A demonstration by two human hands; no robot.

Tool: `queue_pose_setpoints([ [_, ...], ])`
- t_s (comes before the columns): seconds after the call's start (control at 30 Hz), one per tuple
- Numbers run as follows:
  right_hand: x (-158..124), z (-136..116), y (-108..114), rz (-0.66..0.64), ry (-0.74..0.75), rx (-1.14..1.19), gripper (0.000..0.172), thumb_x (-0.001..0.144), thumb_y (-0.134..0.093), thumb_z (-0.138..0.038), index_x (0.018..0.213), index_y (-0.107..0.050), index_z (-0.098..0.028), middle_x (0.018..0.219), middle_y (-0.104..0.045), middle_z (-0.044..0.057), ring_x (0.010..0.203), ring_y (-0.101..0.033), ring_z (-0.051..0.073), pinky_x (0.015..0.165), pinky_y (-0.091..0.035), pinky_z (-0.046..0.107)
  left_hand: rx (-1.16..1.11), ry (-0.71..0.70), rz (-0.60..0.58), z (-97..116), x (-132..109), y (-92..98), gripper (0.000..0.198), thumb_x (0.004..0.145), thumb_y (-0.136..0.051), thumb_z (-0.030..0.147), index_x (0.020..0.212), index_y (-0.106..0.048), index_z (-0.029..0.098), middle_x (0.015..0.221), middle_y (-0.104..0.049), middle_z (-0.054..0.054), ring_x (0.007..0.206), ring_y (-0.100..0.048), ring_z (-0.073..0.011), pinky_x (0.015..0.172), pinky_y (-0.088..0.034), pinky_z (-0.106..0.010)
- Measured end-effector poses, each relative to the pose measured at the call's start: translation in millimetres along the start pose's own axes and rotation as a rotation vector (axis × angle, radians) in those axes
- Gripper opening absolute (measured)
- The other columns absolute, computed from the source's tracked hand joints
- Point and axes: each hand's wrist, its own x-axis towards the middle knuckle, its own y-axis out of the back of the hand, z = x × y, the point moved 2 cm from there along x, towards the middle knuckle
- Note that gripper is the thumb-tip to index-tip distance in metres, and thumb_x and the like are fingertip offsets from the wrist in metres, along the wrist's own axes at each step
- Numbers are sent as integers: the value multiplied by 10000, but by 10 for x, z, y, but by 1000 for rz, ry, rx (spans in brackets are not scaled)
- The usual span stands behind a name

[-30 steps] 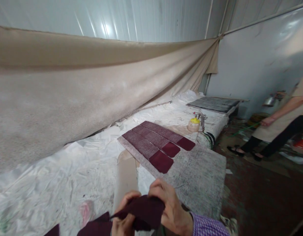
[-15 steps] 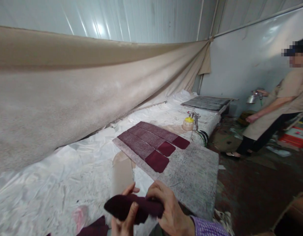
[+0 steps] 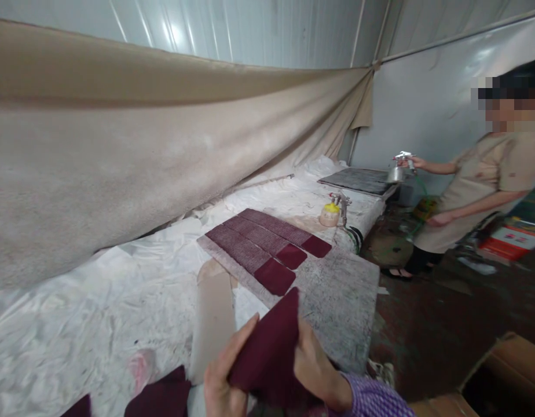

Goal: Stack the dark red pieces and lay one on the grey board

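Observation:
A maroon fabric piece (image 3: 270, 353) is held up between both hands at the bottom centre. My left hand (image 3: 226, 370) grips its left edge, and my right hand (image 3: 315, 365) closes on its right edge; some fingers are hidden behind the cloth. Beyond them, several maroon strips (image 3: 250, 240) lie side by side on a grey speckled board (image 3: 345, 307), their near ends plain and the rest whitish-flecked. More maroon pieces (image 3: 161, 394) rest at the lower left, cut off by the frame. Just left of the board is a beige flat panel (image 3: 213, 318).
A spray gun with a yellow-topped cup (image 3: 330, 214) stands past the strips. At right a co-worker (image 3: 471, 174) holds another spray gun (image 3: 400, 168) over a dark panel (image 3: 358, 179). White sheeting (image 3: 98, 324) covers the table. An open cardboard box (image 3: 506, 370) sits lower right.
The maroon piece, earlier folded over in my hands, is now spread flatter and tilted up. The co-worker has moved left, bringing the spray gun towards the dark panel.

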Motion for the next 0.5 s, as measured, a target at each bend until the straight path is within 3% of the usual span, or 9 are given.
queue_pose_setpoints([
  [0.1, 14, -39, -14, -54, 145, -117, 139, 741, -592, -213, 874, -629, -190, 816, -592, 28, 759, -562, 170, 701, -461, 289, -94, 187, 38, -33, 12, 82, 278, 776, -611, 362, 985, -710, 206, 859, -721, -57, 812, -676, -241, 733, -561, -337],
  [0.17, 31, -32, -24, -47, 60, -87, 131, 776, -534, -212, 880, -611, -199, 822, -607, 28, 755, -575, 167, 689, -474, 281, -36, 142, 28, -20, 19, 112, 239, 702, -676, 342, 870, -740, 185, 851, -722, -65, 849, -668, -256, 803, -538, -340],
  [0.23, 39, -24, -36, 2, -22, -81, 173, 794, -525, -217, 950, -599, -207, 883, -623, 41, 831, -586, 184, 739, -486, 295, 21, 103, 59, 27, 22, 111, 256, 656, -703, 302, 880, -743, 186, 956, -713, -71, 945, -644, -262, 895, -492, -335],
  [0.27, 37, -35, -52, -10, 23, -127, 203, 778, -552, -220, 974, -604, -207, 919, -622, 51, 873, -580, 199, 773, -481, 311, 21, 139, 79, 54, 22, 99, 271, 667, -691, 299, 907, -739, 183, 979, -708, -73, 944, -643, -259, 892, -489, -336],
  [0.33, 30, -56, -72, -11, 138, -201, 180, 754, -557, -200, 924, -617, -199, 899, -611, 58, 864, -572, 213, 768, -474, 325, -59, 295, 114, 108, 20, 68, 237, 716, -652, 338, 843, -738, 157, 832, -720, -71, 757, -665, -236, 740, -534, -317],
  [0.4, 31, -36, -87, -46, 67, -142, 137, 780, -511, -211, 870, -611, -185, 823, -607, 51, 779, -581, 202, 691, -481, 312, -94, 328, 78, 178, 20, 44, 226, 707, -669, 357, 700, -727, 139, 682, -696, -62, 658, -649, -224, 674, -533, -295],
  [0.5, 40, 1, -103, -19, -115, -90, 168, 842, -474, -275, 879, -604, -176, 809, -625, 56, 769, -598, 207, 692, -495, 320, -166, 277, -2, 232, 5, 54, 240, 723, -672, 336, 874, -732, 160, 885, -710, -63, 922, -638, -249, 880, -482, -306],
])
